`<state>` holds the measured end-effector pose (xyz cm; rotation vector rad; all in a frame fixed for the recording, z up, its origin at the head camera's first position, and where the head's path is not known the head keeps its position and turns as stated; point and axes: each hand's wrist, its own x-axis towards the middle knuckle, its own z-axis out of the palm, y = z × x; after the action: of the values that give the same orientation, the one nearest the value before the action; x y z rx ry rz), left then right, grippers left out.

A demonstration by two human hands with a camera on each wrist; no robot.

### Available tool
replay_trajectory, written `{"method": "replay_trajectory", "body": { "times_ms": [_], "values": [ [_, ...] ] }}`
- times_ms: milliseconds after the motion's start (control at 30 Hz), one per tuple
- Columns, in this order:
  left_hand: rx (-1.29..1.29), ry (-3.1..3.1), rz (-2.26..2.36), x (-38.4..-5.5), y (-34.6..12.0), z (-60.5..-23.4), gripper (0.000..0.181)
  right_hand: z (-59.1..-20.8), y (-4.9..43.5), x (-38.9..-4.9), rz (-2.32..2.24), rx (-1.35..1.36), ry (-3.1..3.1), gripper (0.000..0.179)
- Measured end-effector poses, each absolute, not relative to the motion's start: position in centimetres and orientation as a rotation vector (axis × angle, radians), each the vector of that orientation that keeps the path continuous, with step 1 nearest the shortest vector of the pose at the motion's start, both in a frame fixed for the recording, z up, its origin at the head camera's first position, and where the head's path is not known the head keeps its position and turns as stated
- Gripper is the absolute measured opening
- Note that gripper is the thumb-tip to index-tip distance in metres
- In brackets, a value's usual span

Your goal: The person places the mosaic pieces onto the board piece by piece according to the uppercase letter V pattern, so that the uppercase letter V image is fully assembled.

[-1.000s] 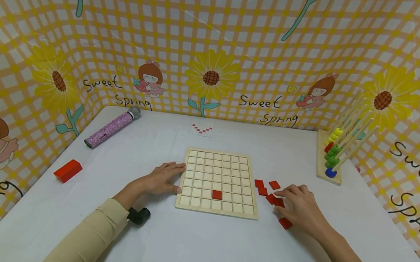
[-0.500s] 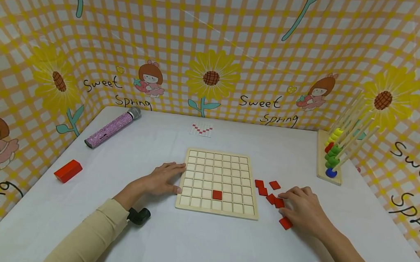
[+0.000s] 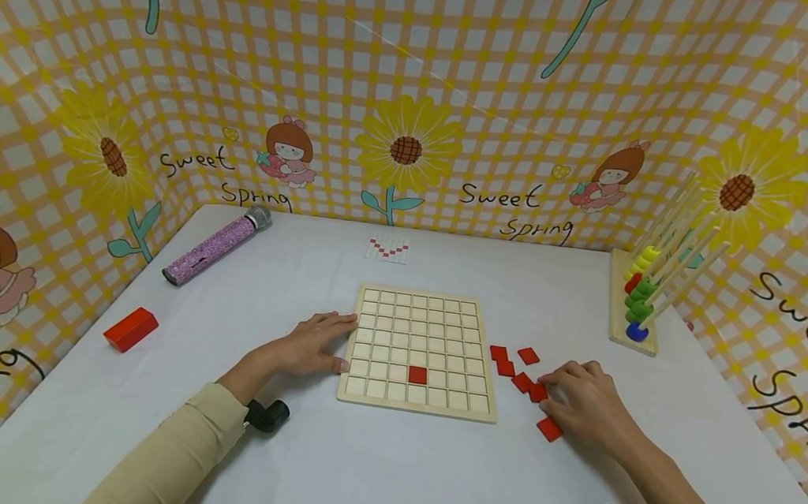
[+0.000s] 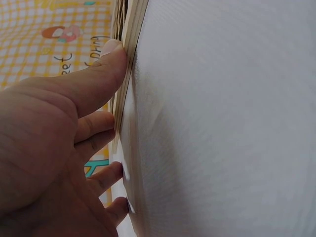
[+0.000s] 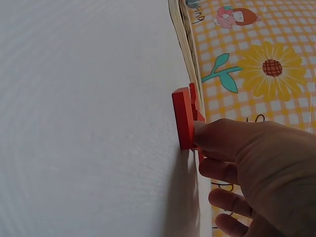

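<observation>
the wooden grid board (image 3: 414, 410) lies flat in the middle of the surface (image 3: 358, 470), nearly square with no clear long axis, its columns running away from the person. one square red tile (image 3: 418, 375) sits in the middle column, second row from the near edge, its sides lined up with the grid. beyond the board's right edge more red tiles lie loose: an upper pair (image 3: 501, 361) touching, a lone far tile (image 3: 528, 356), an inner tile (image 3: 522, 382) beside a corner tile (image 3: 538, 392), and a near tile (image 3: 549, 429) turned corner-wise to the board. the right hand (image 3: 580, 404) has its thumb and index finger bent, a narrow gap between their tips, at the edges of the corner tile; i cannot tell whether they grip it, since the right wrist view partly hides the tips. the left hand (image 3: 311, 345) is relaxed, fingers loosely spread, thumb and fingertips touching the board's left edge. a pattern card (image 3: 387, 249) lies beyond the board, a glittery pink microphone (image 3: 212, 251) slants at far left, a red block (image 3: 130, 329) lies nearer, and a bead rack (image 3: 620, 324) stands at far right.
</observation>
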<state>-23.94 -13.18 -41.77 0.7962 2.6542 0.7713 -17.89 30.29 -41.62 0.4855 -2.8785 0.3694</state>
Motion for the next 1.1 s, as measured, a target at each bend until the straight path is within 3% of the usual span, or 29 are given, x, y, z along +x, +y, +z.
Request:
{"method": "replay_trajectory", "body": {
  "times_ms": [1100],
  "values": [
    [0.795,2.652,0.774,-23.97,-13.17,-41.75,0.073,-41.2,30.06,-17.65,0.423,0.528,-2.81,0.024]
  ]
}}
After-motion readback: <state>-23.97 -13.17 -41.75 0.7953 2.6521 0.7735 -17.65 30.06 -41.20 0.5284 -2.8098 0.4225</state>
